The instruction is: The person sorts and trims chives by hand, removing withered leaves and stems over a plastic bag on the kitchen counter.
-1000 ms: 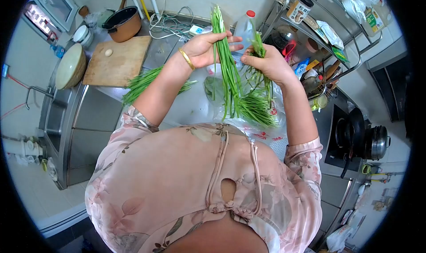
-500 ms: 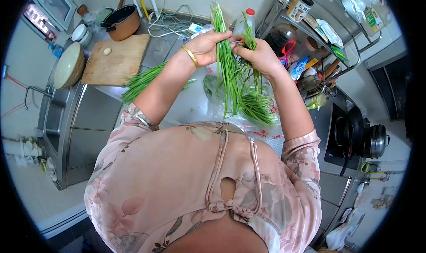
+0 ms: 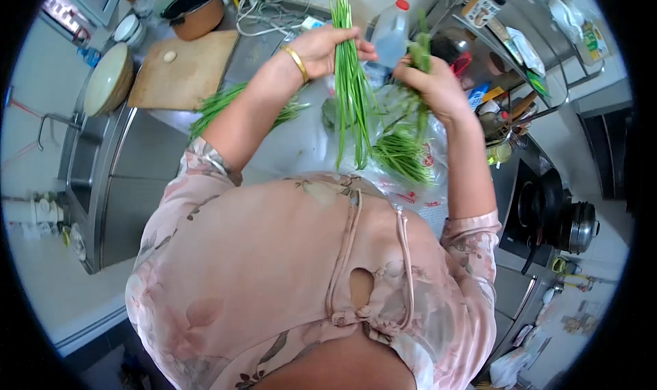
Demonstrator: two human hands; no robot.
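Note:
My left hand (image 3: 327, 53) is closed around an upright bunch of garlic chives (image 3: 352, 96), white ends at the top and green blades hanging below. To its right, my right hand (image 3: 432, 82) is closed on a smaller tuft of chives (image 3: 422, 48), blurred by motion. Below the hands, more chives (image 3: 404, 156) lie on a clear plastic bag (image 3: 417, 193) with red print. Another pile of chives (image 3: 217, 109) rests on the counter, partly behind my left forearm.
A wooden cutting board (image 3: 179, 75) with an egg-like item (image 3: 170, 57) is at left, near a large bowl (image 3: 109, 82) and a pot (image 3: 194, 14). A red-capped jug (image 3: 391, 31) stands behind the hands. Right are a metal rack (image 3: 503, 51) and stove pans (image 3: 544, 191).
My hands have moved apart, the right one going rightward with its tuft of chives. The left still grips its bunch, now separated from the tuft.

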